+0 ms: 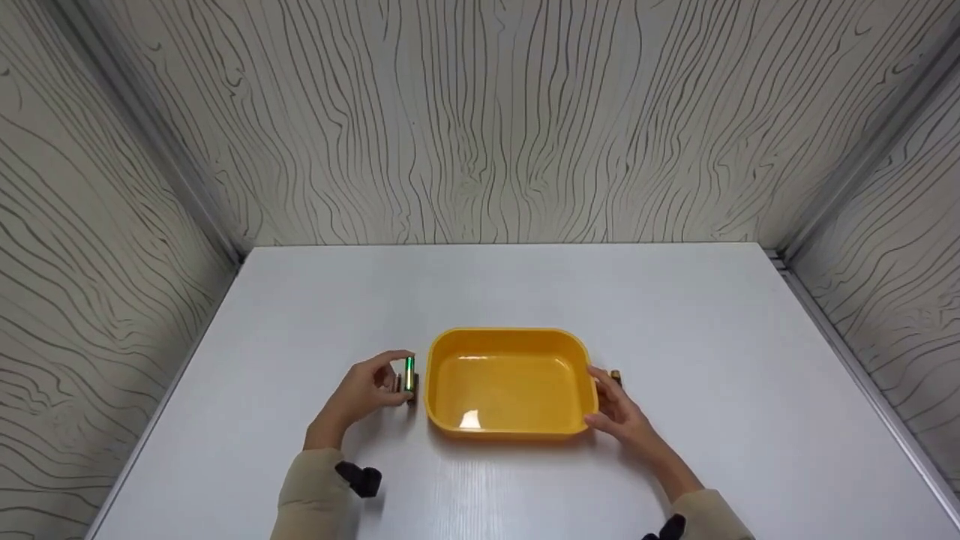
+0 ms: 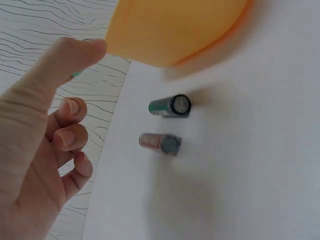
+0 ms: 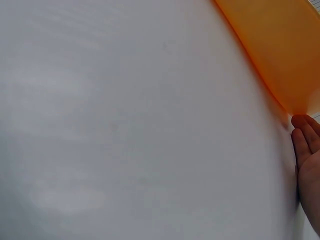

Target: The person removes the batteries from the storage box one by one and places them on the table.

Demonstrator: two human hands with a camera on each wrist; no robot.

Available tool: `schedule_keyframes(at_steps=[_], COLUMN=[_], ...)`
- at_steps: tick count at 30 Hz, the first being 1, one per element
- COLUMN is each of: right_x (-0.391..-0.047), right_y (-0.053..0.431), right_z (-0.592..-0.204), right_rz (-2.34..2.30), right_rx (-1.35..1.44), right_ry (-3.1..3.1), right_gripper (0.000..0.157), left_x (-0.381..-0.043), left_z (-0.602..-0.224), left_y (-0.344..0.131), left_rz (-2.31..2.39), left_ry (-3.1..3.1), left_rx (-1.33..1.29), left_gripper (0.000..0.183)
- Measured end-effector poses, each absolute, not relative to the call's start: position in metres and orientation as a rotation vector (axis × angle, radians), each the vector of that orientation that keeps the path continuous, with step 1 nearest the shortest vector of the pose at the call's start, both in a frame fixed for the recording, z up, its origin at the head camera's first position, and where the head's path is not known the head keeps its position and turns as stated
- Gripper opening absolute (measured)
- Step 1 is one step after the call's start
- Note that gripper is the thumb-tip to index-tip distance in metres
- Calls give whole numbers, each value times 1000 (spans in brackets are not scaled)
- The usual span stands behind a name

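Note:
My left hand (image 1: pixel 365 390) pinches a green and gold battery (image 1: pixel 409 373) upright between thumb and forefinger, left of a yellow plastic bin (image 1: pixel 510 433). Its other fingers are bent and hold nothing. Below it, a green battery (image 2: pixel 167 106) and a reddish battery (image 2: pixel 152 141) lie side by side on the table in the left wrist view; there the thumb mostly hides the held battery. My right hand (image 1: pixel 626 420) holds the bin's right end, thumb at the near corner and fingers along the wall. In the right wrist view, its fingertips (image 3: pixel 298 121) touch the bin low down.
Just beyond my right hand's fingers is another battery (image 1: pixel 616 376) with a gold-coloured end, partly hidden. The white table (image 1: pixel 495 289) reaches back to a wood-grain patterned wall (image 1: pixel 480 135). Side walls with metal edging stand left and right.

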State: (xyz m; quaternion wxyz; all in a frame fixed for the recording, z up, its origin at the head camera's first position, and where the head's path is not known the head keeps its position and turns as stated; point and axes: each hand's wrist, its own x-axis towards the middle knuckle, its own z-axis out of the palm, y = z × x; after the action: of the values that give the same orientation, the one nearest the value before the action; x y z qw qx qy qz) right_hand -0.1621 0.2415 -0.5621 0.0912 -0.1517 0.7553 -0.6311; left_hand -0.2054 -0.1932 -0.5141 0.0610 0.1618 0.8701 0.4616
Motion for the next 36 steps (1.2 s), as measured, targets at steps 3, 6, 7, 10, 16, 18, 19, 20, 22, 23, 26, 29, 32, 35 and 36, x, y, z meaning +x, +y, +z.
schedule_keyframes(at_steps=[3, 6, 7, 10, 16, 18, 19, 20, 22, 23, 26, 29, 32, 35, 36], right_x=[-162, -162, -162, -162, -164, -164, -165, -165, -165, -165, -166, -166, -166, -165, -165], right_y=[241, 240, 240, 240, 242, 243, 243, 243, 243, 243, 243, 242, 242, 242, 242], right_z=[-563, -563, -562, -562, -564, -564, -564, -564, -565, -565, -565, -565, -566, -566, -566], right_rz=[-1879, -1876, -1874, -1873, -1910, -1916, -1910, -1907, -1901, -1903, -1909, -1909, -1901, -1892, -1890], right_rx=[-479, -494, -493, -493, -553, -562, -556, -554, -552, -557, -573, -582, -574, -560, -558], right_ry=[2251, 2254, 2255, 2251, 2196, 2179, 2182, 2186, 2196, 2199, 2209, 2218, 2230, 2239, 2241], right_gripper=[70, 70, 70, 70, 71, 71, 71, 71, 71, 71, 70, 70, 70, 70, 70], left_x=[-204, -203, -204, -204, -203, -204, -204, -204, -205, -205, -206, -207, -209, -210, -210], left_z=[-520, -527, -529, -534, -540, -541, -541, -542, -542, -543, -544, -545, -545, -544, -544], left_y=[-201, -208, -210, -213, -217, -218, -218, -218, -218, -218, -218, -218, -218, -218, -218], left_rz=[1371, 1346, 1337, 1318, 1295, 1284, 1272, 1265, 1248, 1240, 1208, 1173, 1145, 1112, 1102], left_ry=[2641, 2649, 2656, 2672, 2704, 2700, 2699, 2695, 2685, 2681, 2678, 2677, 2675, 2681, 2685], left_rx=[403, 324, 309, 271, 239, 212, 189, 169, 120, 98, 51, 18, 3, 5, 6], left_gripper=[57, 58, 58, 58, 58, 58, 58, 58, 58, 58, 59, 59, 58, 58, 58])
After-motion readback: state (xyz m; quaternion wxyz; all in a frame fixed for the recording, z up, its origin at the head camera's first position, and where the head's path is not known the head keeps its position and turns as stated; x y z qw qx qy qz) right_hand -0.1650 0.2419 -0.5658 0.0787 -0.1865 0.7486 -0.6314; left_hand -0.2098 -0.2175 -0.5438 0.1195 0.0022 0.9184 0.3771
